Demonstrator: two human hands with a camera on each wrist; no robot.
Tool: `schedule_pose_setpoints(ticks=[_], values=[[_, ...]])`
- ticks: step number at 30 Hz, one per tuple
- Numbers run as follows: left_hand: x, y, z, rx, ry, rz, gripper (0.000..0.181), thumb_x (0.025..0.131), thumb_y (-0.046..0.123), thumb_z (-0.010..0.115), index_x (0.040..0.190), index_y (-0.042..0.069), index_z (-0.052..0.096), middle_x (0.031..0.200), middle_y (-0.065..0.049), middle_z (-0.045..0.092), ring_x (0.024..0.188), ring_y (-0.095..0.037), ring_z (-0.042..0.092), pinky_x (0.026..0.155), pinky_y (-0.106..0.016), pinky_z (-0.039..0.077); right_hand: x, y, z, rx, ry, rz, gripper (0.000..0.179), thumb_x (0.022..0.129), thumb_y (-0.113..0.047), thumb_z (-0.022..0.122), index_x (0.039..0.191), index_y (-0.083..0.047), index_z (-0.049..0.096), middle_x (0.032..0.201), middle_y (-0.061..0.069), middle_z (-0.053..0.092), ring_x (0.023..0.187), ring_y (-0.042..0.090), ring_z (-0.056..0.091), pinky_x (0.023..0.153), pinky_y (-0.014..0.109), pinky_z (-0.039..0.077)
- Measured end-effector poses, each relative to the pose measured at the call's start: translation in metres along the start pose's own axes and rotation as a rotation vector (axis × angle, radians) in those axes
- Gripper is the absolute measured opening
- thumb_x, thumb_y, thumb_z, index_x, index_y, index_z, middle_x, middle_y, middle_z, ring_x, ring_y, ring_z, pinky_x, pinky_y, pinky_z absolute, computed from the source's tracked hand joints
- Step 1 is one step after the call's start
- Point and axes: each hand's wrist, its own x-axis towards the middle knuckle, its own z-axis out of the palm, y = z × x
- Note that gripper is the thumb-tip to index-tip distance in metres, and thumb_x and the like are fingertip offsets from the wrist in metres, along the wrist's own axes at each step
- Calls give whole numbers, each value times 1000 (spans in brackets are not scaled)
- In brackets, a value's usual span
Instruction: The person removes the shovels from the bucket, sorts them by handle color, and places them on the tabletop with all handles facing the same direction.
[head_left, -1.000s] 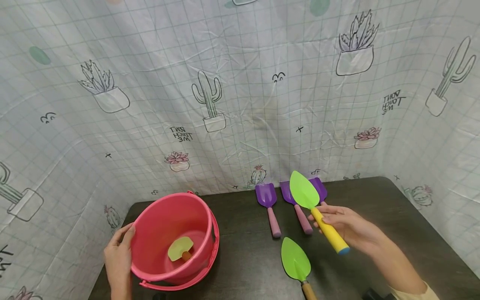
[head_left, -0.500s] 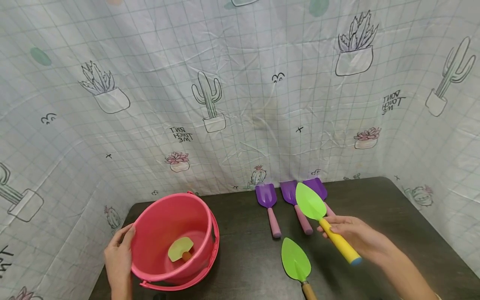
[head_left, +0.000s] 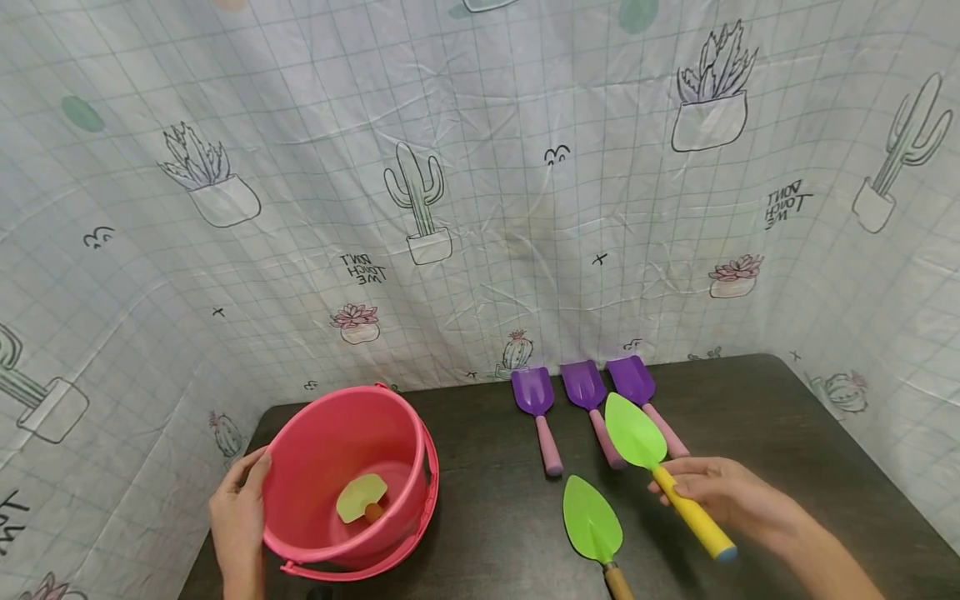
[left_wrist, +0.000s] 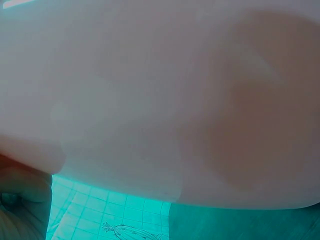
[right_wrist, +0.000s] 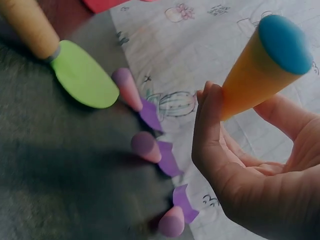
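Note:
My left hand grips the left rim of a pink bucket, which tilts so its mouth faces up toward me. Inside lies a trowel with a pale yellow-green blade and a brownish handle. My right hand pinches the yellow handle of a green-bladed trowel, held above the table, blade pointing away and left. In the right wrist view the blue end cap of that handle sticks up past my fingers. The bucket's wall fills most of the left wrist view.
Three purple shovels with pink handles lie in a row at the back: a left one, a middle one and a right one. Another green trowel with a wooden handle lies nearer. A patterned curtain surrounds the dark table.
My right hand has moved toward me and to the right with the yellow-handled trowel, uncovering more of the purple shovels. My left hand and the bucket have stayed put.

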Motion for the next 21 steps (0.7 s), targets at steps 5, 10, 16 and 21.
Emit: schedule_pose_setpoints(ticks=[5,10,16,21], values=[[0,0,-1,1,-1,-7,49,103,42,61,134,4,68,100,11,66,70,10,56,61,-11,47,-2,6,-3,-74,28,36,42,107,-10,48,142,14,51,124,9,71,113,24,68,96,37,54],[0,1,-1,4,0,-16,49,104,42,60,134,5,68,108,1,69,70,10,56,61,-11,47,-4,11,-4,-80,13,43,42,107,-8,47,141,17,50,124,10,71,112,23,68,95,37,54],[-1,1,0,-36,-2,-17,47,104,39,61,134,4,68,89,23,61,70,9,57,60,-12,48,-7,17,-6,-86,-12,34,42,107,-6,47,139,20,48,123,9,71,111,21,69,94,35,55],[-1,0,0,-33,2,-24,48,104,40,61,135,4,68,93,17,64,70,9,57,60,-12,48,-10,20,-7,-105,17,54,44,107,-7,48,139,23,45,123,9,72,109,21,69,92,36,56]])
